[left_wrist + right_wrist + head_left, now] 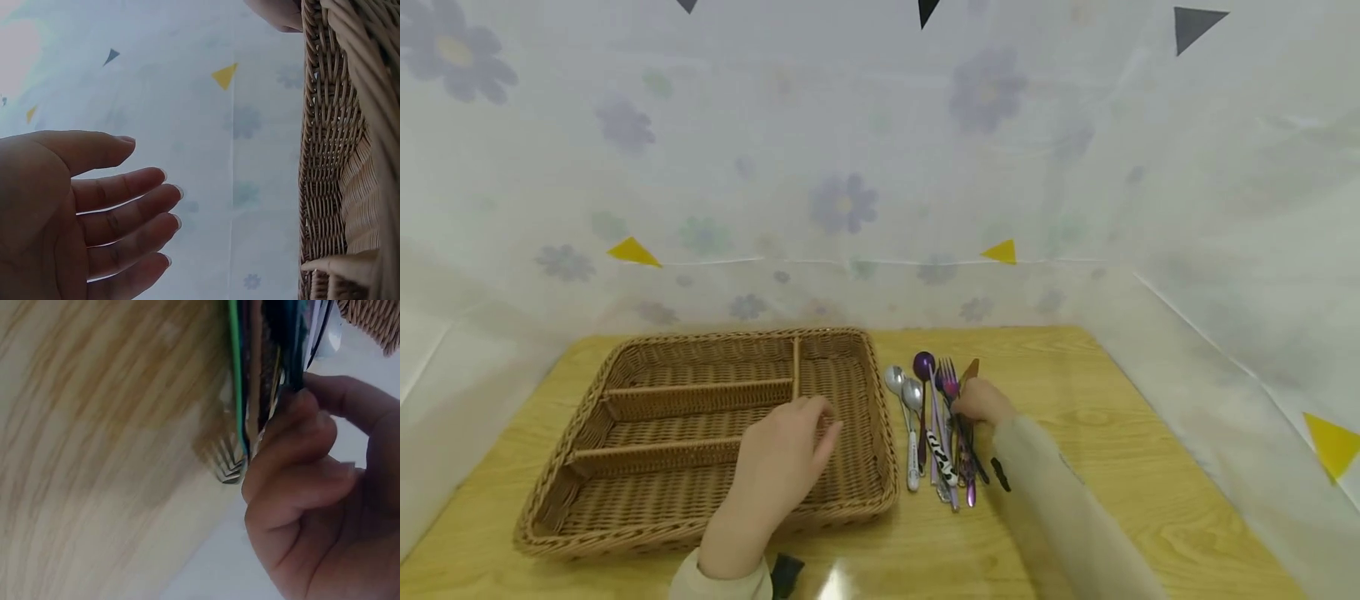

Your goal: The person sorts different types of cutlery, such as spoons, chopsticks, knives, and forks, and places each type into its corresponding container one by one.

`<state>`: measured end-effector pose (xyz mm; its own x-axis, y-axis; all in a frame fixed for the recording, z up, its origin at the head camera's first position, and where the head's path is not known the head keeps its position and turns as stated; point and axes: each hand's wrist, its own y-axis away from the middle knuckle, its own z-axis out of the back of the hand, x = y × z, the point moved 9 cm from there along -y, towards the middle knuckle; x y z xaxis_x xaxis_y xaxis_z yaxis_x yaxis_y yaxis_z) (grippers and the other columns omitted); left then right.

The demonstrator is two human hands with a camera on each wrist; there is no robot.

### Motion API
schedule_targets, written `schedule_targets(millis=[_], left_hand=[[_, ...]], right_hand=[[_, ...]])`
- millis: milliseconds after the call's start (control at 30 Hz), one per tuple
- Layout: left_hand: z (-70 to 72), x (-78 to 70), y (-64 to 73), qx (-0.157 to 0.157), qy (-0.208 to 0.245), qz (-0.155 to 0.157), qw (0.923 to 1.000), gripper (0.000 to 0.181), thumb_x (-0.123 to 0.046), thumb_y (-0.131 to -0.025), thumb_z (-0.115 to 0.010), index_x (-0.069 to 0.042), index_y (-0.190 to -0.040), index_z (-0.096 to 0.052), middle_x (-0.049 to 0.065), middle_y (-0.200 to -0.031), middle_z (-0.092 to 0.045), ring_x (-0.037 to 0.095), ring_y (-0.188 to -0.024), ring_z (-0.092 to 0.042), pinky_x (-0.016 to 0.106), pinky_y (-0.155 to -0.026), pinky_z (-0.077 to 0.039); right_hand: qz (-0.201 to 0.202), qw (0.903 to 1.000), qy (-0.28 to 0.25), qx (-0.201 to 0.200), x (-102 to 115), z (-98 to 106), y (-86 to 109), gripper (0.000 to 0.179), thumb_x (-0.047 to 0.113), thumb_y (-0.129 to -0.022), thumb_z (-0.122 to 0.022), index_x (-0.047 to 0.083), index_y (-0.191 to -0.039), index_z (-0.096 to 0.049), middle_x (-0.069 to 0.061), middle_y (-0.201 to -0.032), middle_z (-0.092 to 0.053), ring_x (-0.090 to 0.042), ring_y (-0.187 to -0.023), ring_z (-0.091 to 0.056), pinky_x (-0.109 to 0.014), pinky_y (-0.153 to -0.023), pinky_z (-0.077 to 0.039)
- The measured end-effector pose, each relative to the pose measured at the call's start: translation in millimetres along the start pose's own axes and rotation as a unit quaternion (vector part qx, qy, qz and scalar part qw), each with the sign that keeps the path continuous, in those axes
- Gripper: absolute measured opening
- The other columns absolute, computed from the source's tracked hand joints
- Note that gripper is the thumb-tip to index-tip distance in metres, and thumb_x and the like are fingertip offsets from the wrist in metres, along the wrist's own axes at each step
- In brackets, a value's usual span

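- Right hand (988,404): on the far end of the mixed cutlery (953,496), with fingers curled in and thumb and forefinger pinching (exact piece impossible to tell, owing to overlap).
- Left hand (782,454): above the divided wicker basket (887,425), fingers loosely extended, thumb apart, nothing in the grip.
- Cutlery: bunched on the wood-grain tabletop (1097,417), just beside the basket's right side, handles mostly toward the person.
- In the bunch: two silver spoons (913,395) at the left edge; next to these, a purple spoon (924,364); a purple-tinted fork (950,377) by the right hand; a black-and-white patterned handle (942,458) across the middle.
- Basket: three crosswise compartments at left, one lengthwise at right.
- Behind: flower-print white sheeting (895,133).
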<state>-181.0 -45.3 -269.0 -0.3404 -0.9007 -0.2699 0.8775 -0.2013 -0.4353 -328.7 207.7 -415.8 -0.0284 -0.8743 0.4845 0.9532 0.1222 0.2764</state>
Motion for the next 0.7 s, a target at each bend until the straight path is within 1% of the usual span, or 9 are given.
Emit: schedule_targets(millis=[133, 200, 267, 333, 400, 467, 567, 633, 700], left_hand=[[3.9, 1.2, 1.2, 0.010, -0.007, -0.005, 0.9999, 0.017, -0.027, -0.085, -0.069, -0.011, -0.092, -0.068, -0.001, -0.070, -0.067, 0.003, -0.042, -0.036, 0.015, -0.036, -0.022], [4.3, 0.8, 1.3, 0.028, -0.007, -0.004, 0.9996, 0.017, -0.028, -0.085, -0.068, -0.012, -0.092, -0.068, 0.000, -0.073, -0.068, 0.003, -0.043, -0.039, 0.016, -0.036, -0.023], [3.0, -1.1, -0.2, 0.054, -0.009, -0.007, 0.9985, 0.016, -0.028, -0.086, -0.067, -0.013, -0.091, -0.068, -0.002, -0.072, -0.067, 0.004, -0.045, -0.040, 0.017, -0.037, -0.025], [-0.2, -3.7, -2.8, 0.086, -0.016, -0.009, 0.9962, 0.016, -0.030, -0.086, -0.066, -0.014, -0.090, -0.067, -0.003, -0.071, -0.065, 0.006, -0.048, -0.045, 0.019, -0.038, -0.030], [-4.1, -7.0, -4.9, 0.122, -0.018, -0.011, 0.9923, 0.017, -0.032, -0.087, -0.065, -0.014, -0.089, -0.066, -0.004, -0.070, -0.063, 0.007, -0.050, -0.047, 0.021, -0.040, -0.033], [-6.9, -10.6, -7.4, 0.145, -0.025, -0.021, 0.9889, 0.020, -0.033, -0.088, -0.064, -0.013, -0.088, -0.066, -0.002, -0.073, -0.064, 0.008, -0.053, -0.051, 0.023, -0.042, -0.037], [-14.5, -14.5, -13.7, 0.180, -0.016, -0.032, 0.9831, 0.022, -0.034, -0.088, -0.064, -0.012, -0.089, -0.067, -0.001, -0.073, -0.064, 0.009, -0.053, -0.051, 0.024, -0.043, -0.039], [-22.7, -14.0, -19.8, 0.199, -0.011, -0.035, 0.9794, 0.023, -0.034, -0.089, -0.062, -0.012, -0.089, -0.067, -0.001, -0.073, -0.064, 0.009, -0.052, -0.050, 0.025, -0.044, -0.040], [-34.1, -10.8, -26.1, 0.224, 0.003, -0.027, 0.9742, 0.023, -0.035, -0.090, -0.061, -0.013, -0.089, -0.068, -0.002, -0.074, -0.064, 0.008, -0.052, -0.050, 0.026, -0.046, -0.041]], right_hand=[[-0.008, 0.9992, -0.038, 0.011, -7, -2, -5.5, 0.034, 0.011, -0.081, -0.056, 0.016, -0.051, -0.039, 0.006, -0.043, -0.037, -0.007, -0.037, -0.029, -0.019, -0.038, -0.027], [-0.018, 0.9971, -0.071, 0.021, -12, -3, -5.7, 0.032, 0.013, -0.081, -0.055, 0.015, -0.053, -0.040, 0.005, -0.045, -0.037, -0.007, -0.038, -0.029, -0.019, -0.038, -0.027], [-0.026, 0.9939, -0.105, 0.025, -14, -1, -5.1, 0.028, 0.014, -0.082, -0.055, 0.014, -0.057, -0.042, 0.004, -0.048, -0.040, -0.007, -0.041, -0.031, -0.020, -0.040, -0.028], [-0.026, 0.9912, -0.127, 0.028, -15, 2, -3.4, 0.026, 0.016, -0.084, -0.054, 0.013, -0.059, -0.044, 0.003, -0.051, -0.042, -0.008, -0.043, -0.033, -0.020, -0.042, -0.029], [-0.027, 0.9891, -0.142, 0.031, -15, 4, -2.3, 0.028, 0.016, -0.084, -0.052, 0.013, -0.057, -0.046, 0.003, -0.050, -0.043, -0.008, -0.043, -0.033, -0.021, -0.043, -0.030], [-0.027, 0.9846, -0.168, 0.040, -12, 6, -1.5, 0.030, 0.017, -0.087, -0.050, 0.013, -0.057, -0.047, 0.004, -0.050, -0.045, -0.007, -0.044, -0.034, -0.020, -0.043, -0.030], [-0.025, 0.9713, -0.228, 0.061, -6, 5, 1.5, 0.028, 0.017, -0.091, -0.045, 0.011, -0.064, -0.051, 0.006, -0.052, -0.048, -0.004, -0.044, -0.038, -0.018, -0.045, -0.033], [-0.025, 0.9556, -0.284, 0.073, 2, 4, 6.1, 0.023, 0.017, -0.093, -0.043, 0.010, -0.072, -0.051, 0.006, -0.056, -0.051, -0.003, -0.046, -0.042, -0.017, -0.048, -0.036], [-0.026, 0.9378, -0.337, 0.081, 11, 3, 11.4, 0.021, 0.016, -0.094, -0.042, 0.010, -0.076, -0.051, 0.006, -0.058, -0.053, -0.002, -0.048, -0.044, -0.016, -0.049, -0.038]])
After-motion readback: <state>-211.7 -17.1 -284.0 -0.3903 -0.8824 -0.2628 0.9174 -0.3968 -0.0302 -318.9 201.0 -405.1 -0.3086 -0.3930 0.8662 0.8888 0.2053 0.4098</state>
